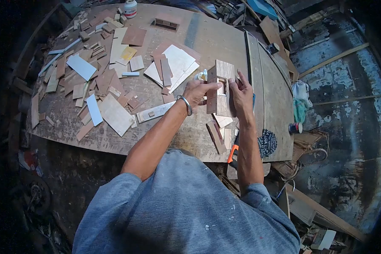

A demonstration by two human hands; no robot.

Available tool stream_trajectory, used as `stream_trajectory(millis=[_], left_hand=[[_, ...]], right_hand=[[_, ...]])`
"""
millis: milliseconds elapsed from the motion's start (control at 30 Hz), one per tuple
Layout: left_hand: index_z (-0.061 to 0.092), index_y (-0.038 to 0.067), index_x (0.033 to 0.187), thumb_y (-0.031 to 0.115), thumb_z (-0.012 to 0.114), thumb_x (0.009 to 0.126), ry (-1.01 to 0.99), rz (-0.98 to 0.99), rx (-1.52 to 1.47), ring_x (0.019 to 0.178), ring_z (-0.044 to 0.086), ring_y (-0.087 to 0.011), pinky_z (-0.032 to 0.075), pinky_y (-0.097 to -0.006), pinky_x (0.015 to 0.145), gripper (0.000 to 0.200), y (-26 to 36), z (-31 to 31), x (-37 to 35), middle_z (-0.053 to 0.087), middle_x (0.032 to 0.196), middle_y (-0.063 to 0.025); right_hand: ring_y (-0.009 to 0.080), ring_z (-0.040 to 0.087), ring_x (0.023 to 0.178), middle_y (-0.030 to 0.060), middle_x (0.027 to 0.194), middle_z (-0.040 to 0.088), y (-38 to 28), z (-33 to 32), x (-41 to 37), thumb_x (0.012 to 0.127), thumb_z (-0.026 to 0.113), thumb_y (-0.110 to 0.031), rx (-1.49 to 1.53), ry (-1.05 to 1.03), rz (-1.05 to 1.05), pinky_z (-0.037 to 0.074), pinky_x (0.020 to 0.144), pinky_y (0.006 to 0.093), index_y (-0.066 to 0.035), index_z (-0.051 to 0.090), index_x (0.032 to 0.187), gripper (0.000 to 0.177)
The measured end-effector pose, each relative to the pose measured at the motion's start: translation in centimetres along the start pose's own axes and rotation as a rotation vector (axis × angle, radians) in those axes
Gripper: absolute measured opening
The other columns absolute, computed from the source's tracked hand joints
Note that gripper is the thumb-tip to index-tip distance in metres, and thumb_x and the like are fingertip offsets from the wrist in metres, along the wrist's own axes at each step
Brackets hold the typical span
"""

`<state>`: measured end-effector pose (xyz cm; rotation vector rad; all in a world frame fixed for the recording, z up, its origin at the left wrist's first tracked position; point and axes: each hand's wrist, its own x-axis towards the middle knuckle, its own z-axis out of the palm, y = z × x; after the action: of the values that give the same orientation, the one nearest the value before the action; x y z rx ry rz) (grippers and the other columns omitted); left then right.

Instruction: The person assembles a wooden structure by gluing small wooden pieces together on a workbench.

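Note:
Both hands hold a small wooden box (pixel 221 106) above the right part of the table. It has a square opening in the middle of the face turned up to me. My left hand (pixel 197 91), with a metal bangle at the wrist, grips the box's left side, its thumb reaching to the opening. My right hand (pixel 242 95) clasps the right side, fingers along the edge. Below the box lie narrow wood strips (pixel 216 137) and an orange-handled tool (pixel 232 153). Just behind my left hand a small white and blue item (pixel 201 75) is partly hidden.
Many wood offcuts (pixel 101 80) cover the left of the wooden table (pixel 216 34). Pale square boards (pixel 180 63) lie near the middle. A white jar (pixel 130 8) and a slotted wooden piece (pixel 165 24) are at the back. A dark can (pixel 295 128) sits past the right edge.

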<state>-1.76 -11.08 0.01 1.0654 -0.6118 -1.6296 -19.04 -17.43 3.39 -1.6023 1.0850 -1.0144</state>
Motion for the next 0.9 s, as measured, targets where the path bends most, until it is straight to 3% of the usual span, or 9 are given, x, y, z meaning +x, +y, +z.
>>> stream_trajectory(millis=[100, 200, 300, 433, 500, 633, 733, 800, 900], left_hand=[[0.066, 0.012, 0.115, 0.043, 0.084, 0.078, -0.010, -0.008, -0.001, 0.098, 0.061, -0.0183, 0.047, -0.0371, 0.083, 0.051, -0.1, -0.2, 0.1, 0.062, 0.102, -0.0024], [0.066, 0.012, 0.114, 0.042, 0.085, 0.079, -0.031, 0.002, -0.025, 0.099, 0.060, -0.0174, 0.046, -0.0385, 0.084, 0.050, -0.4, -0.5, 0.1, 0.062, 0.101, -0.0022], [0.067, 0.011, 0.112, 0.041, 0.085, 0.079, -0.065, -0.003, -0.017, 0.095, 0.059, -0.0160, 0.046, -0.0398, 0.083, 0.048, 0.0, -1.2, -0.2, 0.061, 0.100, -0.0013], [0.069, 0.012, 0.108, 0.039, 0.085, 0.080, -0.083, -0.018, -0.047, 0.090, 0.056, -0.0123, 0.044, -0.0396, 0.081, 0.042, 0.1, -1.2, -1.1, 0.059, 0.096, 0.0018], [0.069, 0.012, 0.107, 0.037, 0.085, 0.081, -0.056, -0.024, -0.043, 0.090, 0.056, -0.0106, 0.044, -0.0391, 0.083, 0.039, -0.2, -1.3, -0.9, 0.058, 0.095, 0.0024], [0.068, 0.011, 0.113, 0.039, 0.086, 0.078, -0.068, -0.037, -0.033, 0.104, 0.058, -0.0167, 0.044, -0.0436, 0.091, 0.049, -0.7, -1.9, -0.7, 0.062, 0.106, -0.0031], [0.068, 0.010, 0.113, 0.040, 0.086, 0.078, -0.085, -0.025, -0.022, 0.102, 0.058, -0.0169, 0.044, -0.0431, 0.091, 0.050, -0.6, -2.3, -0.8, 0.061, 0.106, -0.0030], [0.067, 0.009, 0.113, 0.042, 0.086, 0.078, -0.107, -0.006, -0.008, 0.101, 0.059, -0.0171, 0.045, -0.0426, 0.091, 0.051, -0.4, -2.5, -1.0, 0.061, 0.106, -0.0034], [0.062, 0.007, 0.125, 0.046, 0.082, 0.083, -0.160, 0.008, -0.043, 0.098, 0.061, -0.0144, 0.051, -0.0378, 0.088, 0.061, -0.6, -3.6, -1.3, 0.063, 0.107, -0.0028]], right_hand=[[0.0121, 0.064, 0.093, 0.0136, 0.113, 0.069, 0.0, 0.2, -0.1, 0.100, 0.068, -0.017, 0.061, -0.004, 0.004, 0.054, 0.079, 0.0239, 0.003, 0.037, 0.155, 0.067], [0.0154, 0.067, 0.093, 0.0149, 0.115, 0.068, 0.7, -0.3, 0.1, 0.098, 0.071, -0.017, 0.046, 0.127, 0.133, 0.055, 0.080, 0.0252, 0.003, 0.039, 0.153, 0.067], [0.0245, 0.069, 0.100, 0.0215, 0.122, 0.067, -0.2, -1.7, -0.7, 0.089, 0.078, -0.013, 0.348, -0.030, 0.349, 0.058, 0.083, 0.0334, 0.007, 0.040, 0.150, 0.074], [0.0246, 0.072, 0.094, 0.0228, 0.119, 0.065, -1.2, -1.2, -2.0, 0.086, 0.081, -0.012, 0.306, -0.048, 0.368, 0.061, 0.071, 0.0351, 0.011, 0.037, 0.149, 0.080], [0.0239, 0.072, 0.094, 0.0215, 0.113, 0.068, -0.7, -1.2, -2.0, 0.084, 0.081, -0.005, 0.360, -0.018, 0.403, 0.062, 0.073, 0.0354, 0.009, 0.042, 0.145, 0.074], [0.0234, 0.072, 0.090, 0.0208, 0.108, 0.070, -0.7, -0.6, -2.4, 0.083, 0.081, -0.002, 0.432, -0.001, 0.410, 0.062, 0.075, 0.0357, 0.007, 0.047, 0.140, 0.067], [0.0207, 0.073, 0.082, 0.0202, 0.109, 0.068, -1.0, -0.2, -2.7, 0.087, 0.078, -0.002, 0.442, -0.007, 0.402, 0.059, 0.062, 0.0295, 0.010, 0.032, 0.150, 0.079], [0.0213, 0.073, 0.084, 0.0199, 0.110, 0.068, -1.0, -0.1, -2.8, 0.086, 0.078, -0.002, 0.460, -0.016, 0.406, 0.060, 0.064, 0.0306, 0.010, 0.032, 0.149, 0.079], [0.0216, 0.073, 0.085, 0.0197, 0.108, 0.069, -1.5, 0.5, -3.5, 0.085, 0.079, 0.000, 0.511, -0.002, 0.405, 0.061, 0.069, 0.0319, 0.008, 0.033, 0.148, 0.078]])
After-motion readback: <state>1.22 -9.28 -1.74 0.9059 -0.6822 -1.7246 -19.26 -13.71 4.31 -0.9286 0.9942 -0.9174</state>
